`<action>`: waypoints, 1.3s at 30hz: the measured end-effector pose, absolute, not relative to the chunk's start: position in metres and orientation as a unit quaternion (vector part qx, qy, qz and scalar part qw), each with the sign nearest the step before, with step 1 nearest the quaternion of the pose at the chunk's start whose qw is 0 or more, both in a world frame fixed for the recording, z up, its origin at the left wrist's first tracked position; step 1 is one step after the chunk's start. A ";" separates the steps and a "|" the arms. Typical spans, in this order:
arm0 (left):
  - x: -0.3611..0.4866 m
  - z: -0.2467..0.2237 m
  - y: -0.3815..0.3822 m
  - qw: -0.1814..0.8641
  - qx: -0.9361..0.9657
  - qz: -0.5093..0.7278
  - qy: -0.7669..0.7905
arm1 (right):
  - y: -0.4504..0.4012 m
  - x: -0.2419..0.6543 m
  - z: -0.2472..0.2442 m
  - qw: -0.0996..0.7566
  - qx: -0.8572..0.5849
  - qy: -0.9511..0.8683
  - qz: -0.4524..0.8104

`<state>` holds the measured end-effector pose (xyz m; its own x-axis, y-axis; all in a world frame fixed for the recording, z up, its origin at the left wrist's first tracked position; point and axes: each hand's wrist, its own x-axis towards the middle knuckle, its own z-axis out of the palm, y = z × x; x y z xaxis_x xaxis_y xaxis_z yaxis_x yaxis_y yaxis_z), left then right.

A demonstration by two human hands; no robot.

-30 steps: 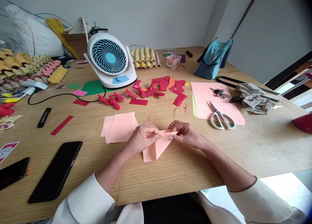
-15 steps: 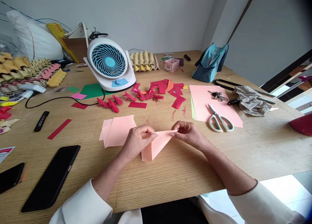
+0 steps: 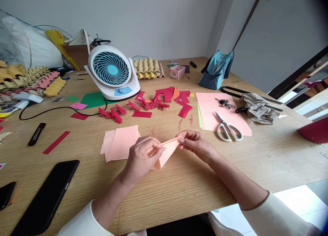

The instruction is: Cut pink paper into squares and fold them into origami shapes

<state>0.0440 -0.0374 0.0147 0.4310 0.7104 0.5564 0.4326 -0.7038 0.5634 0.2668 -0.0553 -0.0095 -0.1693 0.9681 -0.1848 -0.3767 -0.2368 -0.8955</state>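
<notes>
A folded pink paper [image 3: 167, 154] is held just above the wooden table [image 3: 194, 195], near its front edge. My left hand [image 3: 142, 157] pinches its upper left part between thumb and fingers and hides some of it. At the paper's right corner, my right hand [image 3: 194, 143] grips the edge between thumb and fingertips. Flat pink paper pieces [image 3: 121, 143] lie overlapping just behind my left hand. White-handled scissors [image 3: 228, 129] rest partly on a stack of larger pink sheets [image 3: 210, 109] to the right, with keys [image 3: 225, 103] on the same stack.
Behind the hands lie red folded paper shapes [image 3: 116, 113] and red paper pieces [image 3: 185, 110]. A white fan [image 3: 112, 71] stands at the back left, a blue bag [image 3: 216, 71] at the back right. A marker [image 3: 37, 134] and a black phone [image 3: 47, 198] lie at left.
The view has shifted a little. My left hand has turned over the paper and covers more of its left side. The paper's top edge now slants up towards my right hand and its fold looks slightly parted.
</notes>
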 end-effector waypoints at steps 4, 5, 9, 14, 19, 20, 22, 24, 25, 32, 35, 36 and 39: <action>0.044 0.017 -0.041 0.157 0.830 0.411 0.343 | -0.056 0.266 -0.008 0.506 -0.401 -0.345 0.681; 0.044 0.017 -0.042 0.156 0.829 0.413 0.342 | -0.056 0.266 -0.009 0.510 -0.398 -0.341 0.682; 0.044 0.019 -0.043 0.151 0.829 0.423 0.333 | -0.055 0.266 -0.009 0.524 -0.380 -0.330 0.687; 0.044 0.021 -0.045 0.129 0.834 0.421 0.332 | -0.055 0.266 -0.008 0.522 -0.372 -0.326 0.694; 0.044 0.022 -0.046 0.120 0.836 0.424 0.328 | -0.056 0.267 -0.008 0.530 -0.378 -0.319 0.688; 0.044 0.022 -0.046 0.119 0.836 0.425 0.326 | -0.056 0.267 -0.008 0.530 -0.379 -0.319 0.688; 0.044 0.022 -0.046 0.118 0.837 0.427 0.323 | -0.056 0.268 -0.008 0.531 -0.380 -0.317 0.688; 0.044 0.022 -0.046 0.118 0.837 0.428 0.321 | -0.056 0.268 -0.009 0.533 -0.380 -0.318 0.685; 0.043 0.022 -0.046 0.118 0.837 0.427 0.321 | -0.056 0.268 -0.009 0.534 -0.381 -0.319 0.684; 0.045 0.023 -0.048 0.119 0.834 0.435 0.317 | -0.056 0.268 -0.008 0.535 -0.387 -0.323 0.678; 0.045 0.025 -0.048 0.116 0.835 0.437 0.313 | -0.056 0.268 -0.010 0.538 -0.382 -0.328 0.676; 0.045 0.025 -0.048 0.116 0.835 0.437 0.312 | -0.056 0.268 -0.011 0.539 -0.382 -0.329 0.675; 0.045 0.025 -0.048 0.118 0.836 0.437 0.310 | -0.056 0.269 -0.013 0.542 -0.379 -0.335 0.672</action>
<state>0.0452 -0.0483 0.0254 0.4260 0.6211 0.6578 0.4156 -0.7802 0.4675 0.2690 -0.0562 -0.0125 -0.1262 0.9811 -0.1464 -0.4740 -0.1893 -0.8600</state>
